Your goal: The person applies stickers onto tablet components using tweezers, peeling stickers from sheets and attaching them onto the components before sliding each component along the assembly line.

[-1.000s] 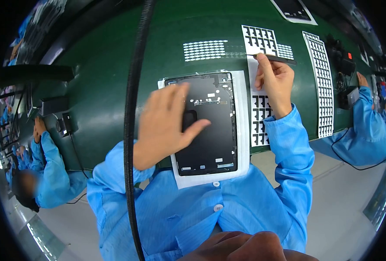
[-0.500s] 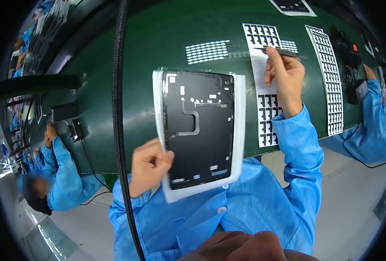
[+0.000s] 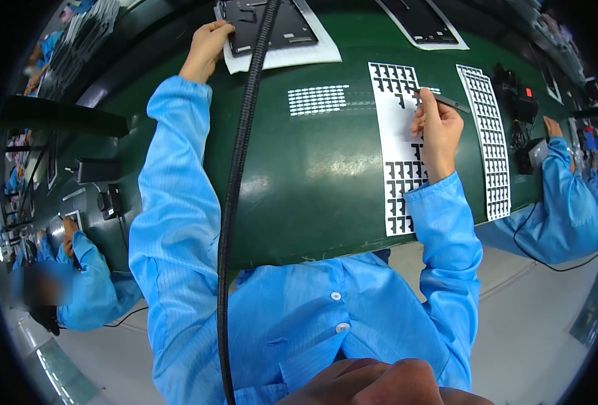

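At the far side of the table, my left hand (image 3: 208, 48) pinches the left edge of a black tablet housing (image 3: 282, 27) lying on a white foam sheet (image 3: 312, 57). My right hand (image 3: 440, 131) is closed round dark tweezers (image 3: 452, 103), whose tip points left. Under that hand lies a white sheet of black die-cut stickers (image 3: 394, 131), with a bare patch in its middle. To its left is a patch of small white labels in rows (image 3: 317, 100). The far end of the housing is cut off by the top of the view.
A second black housing (image 3: 421, 25) rests at the back right. Another sticker sheet (image 3: 491, 145) lies right of my right hand, near a black box with a red mark (image 3: 525, 101). A black braided cable (image 3: 235, 182) hangs across the view. Co-workers in blue sit on both sides.
My left hand has carried the housing and foam sheet from near my chest to the table's far side. My right hand stays over the sticker sheet with the tweezers.
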